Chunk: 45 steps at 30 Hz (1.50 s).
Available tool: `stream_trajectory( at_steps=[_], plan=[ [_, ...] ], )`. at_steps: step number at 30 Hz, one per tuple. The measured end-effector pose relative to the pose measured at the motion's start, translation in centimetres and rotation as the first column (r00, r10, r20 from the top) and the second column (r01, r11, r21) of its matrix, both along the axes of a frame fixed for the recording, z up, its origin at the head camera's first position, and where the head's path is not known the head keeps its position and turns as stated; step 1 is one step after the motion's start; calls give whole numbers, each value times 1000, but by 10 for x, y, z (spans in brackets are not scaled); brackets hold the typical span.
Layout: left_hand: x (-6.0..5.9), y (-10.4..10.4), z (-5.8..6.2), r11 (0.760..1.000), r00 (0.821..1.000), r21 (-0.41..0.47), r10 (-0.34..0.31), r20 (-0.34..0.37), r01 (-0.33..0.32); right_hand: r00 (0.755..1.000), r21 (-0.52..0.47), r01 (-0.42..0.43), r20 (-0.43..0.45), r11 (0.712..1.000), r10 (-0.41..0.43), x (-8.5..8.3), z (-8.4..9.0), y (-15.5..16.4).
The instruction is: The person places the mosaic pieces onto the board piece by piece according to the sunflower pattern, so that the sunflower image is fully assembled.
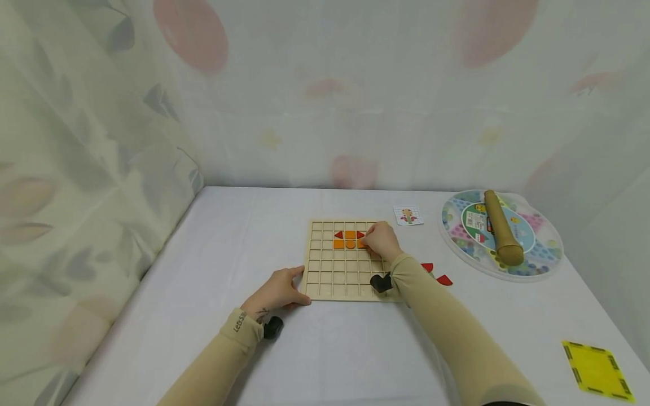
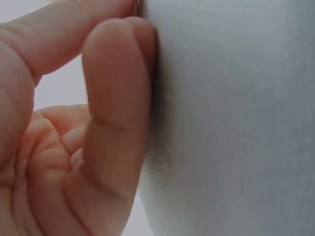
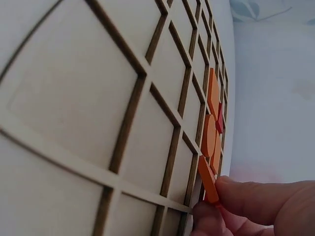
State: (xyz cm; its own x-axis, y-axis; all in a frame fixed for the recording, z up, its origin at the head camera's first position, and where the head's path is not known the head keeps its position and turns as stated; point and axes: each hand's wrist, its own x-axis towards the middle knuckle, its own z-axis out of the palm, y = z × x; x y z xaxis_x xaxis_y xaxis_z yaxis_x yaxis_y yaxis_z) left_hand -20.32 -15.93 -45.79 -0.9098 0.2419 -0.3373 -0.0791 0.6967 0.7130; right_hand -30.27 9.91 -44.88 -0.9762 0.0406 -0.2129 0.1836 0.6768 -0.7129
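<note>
Six small coloured pieces stand out on a pale wooden board (image 1: 325, 285), square and divided by raised strips into a grid, which lies flat at the middle of the table (image 1: 223, 237). Upper row: an orange square (image 1: 350, 234) between two red triangles (image 1: 339, 235). Lower row: an orange block (image 1: 338, 244), an orange disc (image 1: 350, 244) and, at the right, a thin, flat-sided orange piece (image 3: 208, 181), tilted against the board and pinched between thumb and fingers of the right hand (image 1: 382, 241). The left hand (image 1: 278, 287), thumb and forefinger spread, touches the board's left edge and near left corner. Loose red pieces (image 1: 444, 280) lie to the board's right. A white cloth covers the table; on it lie a printed card (image 1: 408, 215), a brown stick (image 1: 500, 225) across a round patterned tray (image 1: 457, 248), and a yellow square (image 1: 598, 371). Pale curtains (image 1: 284, 67) with leaf and petal prints enclose the far and left sides.
</note>
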Motion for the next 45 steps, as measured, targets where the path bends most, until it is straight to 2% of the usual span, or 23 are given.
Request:
stream_trajectory(
  at_steps=[6,12,16,19,21,24,28,33,39,45],
  plan=[
    [0,0,0,1000,1000,13,-1,0,1,1000,167,-2,4,986,2,2,3,-3],
    [0,-1,-1,1000,1000,5,-13,-8,13,1000,217,-9,3,976,9,5,6,-6],
    [0,0,-1,1000,1000,0,-13,-2,13,997,232,-45,-49,972,58,10,13,0],
    [0,0,0,1000,1000,3,-17,-1,17,981,244,-96,-140,965,133,13,23,13],
    [0,0,0,1000,1000,8,-17,0,17,959,266,-134,-208,955,193,15,30,25],
    [-1,0,0,1000,1000,14,-16,1,16,929,348,-170,-255,922,268,21,35,46],
    [0,-1,0,1000,1000,22,-16,-1,16,915,486,-203,-216,850,342,34,34,71],
    [-1,-2,-1,1000,1000,10,-15,-3,15,916,568,-255,-118,782,384,50,18,89],
    [-1,-2,-2,1000,1000,-2,-4,-3,4,913,600,-294,-54,744,404,58,4,90],
    [-1,-1,-1,1000,1000,-5,3,2,-3,918,598,-289,-48,748,394,59,3,87]
  ],
)
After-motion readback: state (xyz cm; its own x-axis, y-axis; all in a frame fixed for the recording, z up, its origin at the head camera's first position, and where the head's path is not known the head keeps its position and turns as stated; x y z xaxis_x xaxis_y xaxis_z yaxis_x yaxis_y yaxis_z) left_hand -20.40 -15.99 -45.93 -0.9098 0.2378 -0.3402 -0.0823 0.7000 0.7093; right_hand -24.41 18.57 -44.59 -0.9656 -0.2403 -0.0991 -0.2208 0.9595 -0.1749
